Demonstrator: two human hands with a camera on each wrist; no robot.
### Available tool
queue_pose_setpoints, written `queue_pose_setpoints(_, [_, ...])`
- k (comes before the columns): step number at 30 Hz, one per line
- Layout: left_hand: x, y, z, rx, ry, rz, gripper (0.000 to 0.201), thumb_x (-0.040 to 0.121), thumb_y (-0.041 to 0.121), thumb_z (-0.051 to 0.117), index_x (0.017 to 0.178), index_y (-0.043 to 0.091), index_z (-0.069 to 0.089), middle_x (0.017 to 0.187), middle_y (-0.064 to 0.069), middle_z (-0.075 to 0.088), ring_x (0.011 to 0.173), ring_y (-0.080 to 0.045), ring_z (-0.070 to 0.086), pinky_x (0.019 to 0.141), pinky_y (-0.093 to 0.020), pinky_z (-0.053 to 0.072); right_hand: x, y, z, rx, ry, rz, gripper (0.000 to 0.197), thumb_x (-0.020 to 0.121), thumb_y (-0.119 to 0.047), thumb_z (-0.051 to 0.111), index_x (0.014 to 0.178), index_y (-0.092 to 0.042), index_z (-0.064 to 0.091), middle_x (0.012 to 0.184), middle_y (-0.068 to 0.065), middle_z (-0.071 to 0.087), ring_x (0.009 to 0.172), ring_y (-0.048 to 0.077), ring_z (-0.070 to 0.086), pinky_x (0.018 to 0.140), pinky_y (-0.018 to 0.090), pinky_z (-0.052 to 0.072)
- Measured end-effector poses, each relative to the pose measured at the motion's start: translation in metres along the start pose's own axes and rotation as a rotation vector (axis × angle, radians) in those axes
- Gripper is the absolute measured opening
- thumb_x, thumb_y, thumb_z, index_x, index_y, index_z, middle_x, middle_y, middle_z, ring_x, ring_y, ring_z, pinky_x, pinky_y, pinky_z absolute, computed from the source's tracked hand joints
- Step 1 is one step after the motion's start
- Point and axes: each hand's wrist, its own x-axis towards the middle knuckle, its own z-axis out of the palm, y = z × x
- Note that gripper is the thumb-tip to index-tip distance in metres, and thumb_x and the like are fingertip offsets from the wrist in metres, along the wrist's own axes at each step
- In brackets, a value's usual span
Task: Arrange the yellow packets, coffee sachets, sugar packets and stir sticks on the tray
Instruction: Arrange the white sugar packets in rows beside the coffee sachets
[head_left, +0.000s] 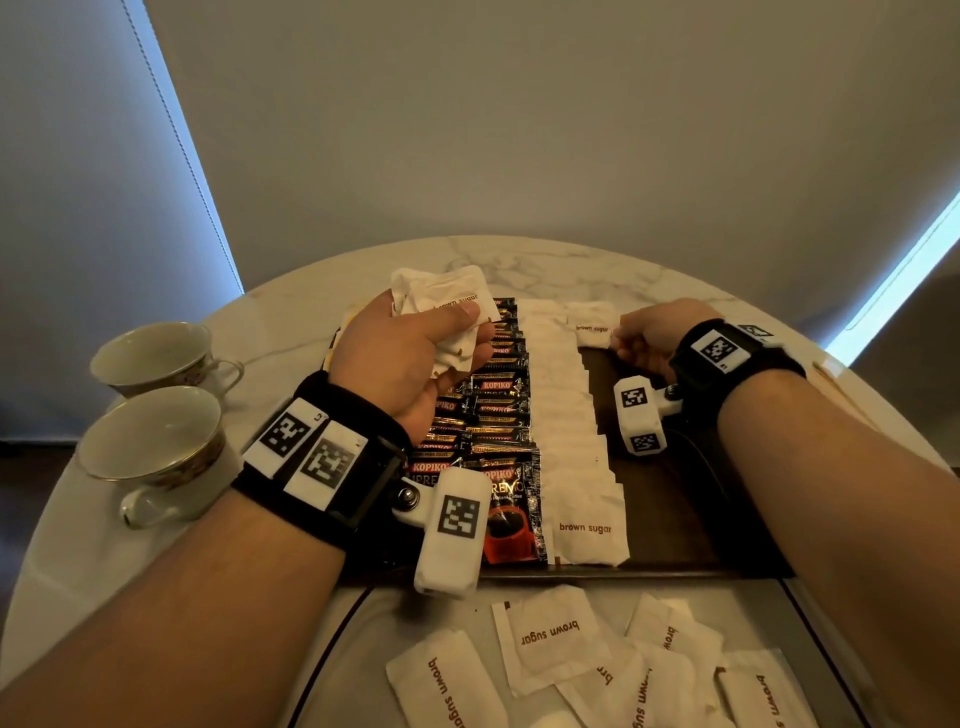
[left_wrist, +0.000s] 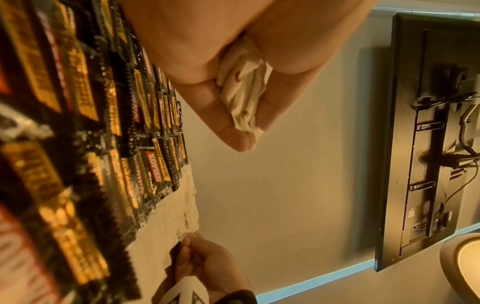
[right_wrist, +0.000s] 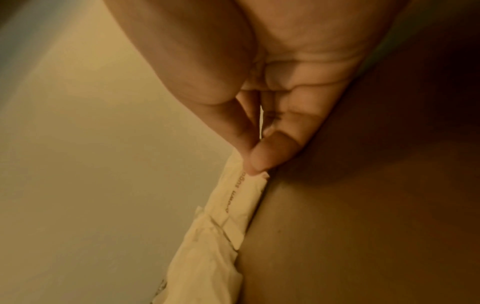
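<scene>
A dark wooden tray (head_left: 675, 499) lies on the marble table. On it runs a column of black Kopiko coffee sachets (head_left: 493, 415) and, to its right, a column of white brown sugar packets (head_left: 566, 415). My left hand (head_left: 415, 353) hovers over the sachets and grips a bunch of sugar packets (head_left: 441, 296), also seen bunched between the fingers (left_wrist: 244, 96). My right hand (head_left: 649, 338) pinches a corner of one sugar packet (head_left: 592, 325) at the far end of the white column (right_wrist: 241, 197). Yellow packets (head_left: 337, 343) peek out behind my left hand.
Two empty teacups (head_left: 156, 452) stand at the left of the table. Loose brown sugar packets (head_left: 550, 639) lie in a shallow container at the near edge. Stir sticks (head_left: 831, 379) lie right of the tray. The tray's right half is bare wood.
</scene>
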Motion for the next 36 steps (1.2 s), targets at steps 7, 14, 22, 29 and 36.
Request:
queue_pose_setpoints(7, [0.001, -0.002, -0.001, -0.029, -0.001, -0.024, 0.032, 0.089, -0.001, 0.073, 0.119, 0.006, 0.063, 0.101, -0.017, 0.077, 0.079, -0.024, 0.078, 0.061, -0.030, 0.061, -0.008, 0.001, 0.000, 0.076, -0.021, -0.012, 0.004, 0.098, -0.002, 0.060, 0.097, 0.000, 0.063, 0.082, 0.012, 0.065, 0.075, 0.021, 0.066, 0.089, 0.034, 0.060])
queue_pose_setpoints(14, [-0.001, -0.007, 0.001, -0.007, -0.044, -0.091, 0.026, 0.091, -0.004, 0.068, 0.116, 0.006, 0.064, 0.095, -0.018, 0.077, 0.080, -0.028, 0.078, 0.060, -0.032, 0.062, -0.018, 0.000, 0.008, -0.115, -0.110, -0.022, 0.020, 0.100, 0.001, 0.052, 0.104, -0.001, 0.072, 0.086, 0.008, 0.065, 0.066, 0.015, 0.056, 0.060, 0.025, 0.049])
queue_pose_setpoints(22, [-0.010, -0.005, 0.004, 0.052, -0.231, -0.173, 0.031, 0.093, -0.011, 0.054, 0.121, 0.002, 0.060, 0.093, -0.020, 0.078, 0.083, -0.030, 0.078, 0.066, -0.035, 0.065, -0.047, 0.000, 0.000, 0.096, -0.165, -0.211, 0.017, 0.096, -0.010, 0.064, 0.108, -0.003, 0.073, 0.102, 0.010, 0.074, 0.063, 0.014, 0.058, 0.060, 0.026, 0.050])
queue_pose_setpoints(29, [-0.015, -0.010, 0.006, 0.178, -0.289, -0.068, 0.035, 0.088, -0.005, 0.071, 0.122, 0.004, 0.067, 0.093, -0.012, 0.079, 0.078, -0.023, 0.076, 0.062, -0.030, 0.061, -0.102, 0.002, 0.018, -0.019, -0.543, -0.442, 0.014, 0.083, -0.024, 0.081, 0.093, -0.016, 0.076, 0.078, -0.002, 0.071, 0.063, 0.011, 0.059, 0.056, 0.025, 0.044])
queue_pose_setpoints(36, [-0.014, -0.007, 0.004, 0.248, -0.207, -0.015, 0.030, 0.082, -0.007, 0.077, 0.109, 0.003, 0.068, 0.084, -0.015, 0.077, 0.069, -0.023, 0.074, 0.056, -0.030, 0.062, -0.103, 0.012, 0.023, 0.208, -0.449, -0.427, 0.013, 0.090, -0.023, 0.075, 0.082, -0.013, 0.073, 0.068, 0.003, 0.066, 0.059, 0.016, 0.059, 0.057, 0.030, 0.052])
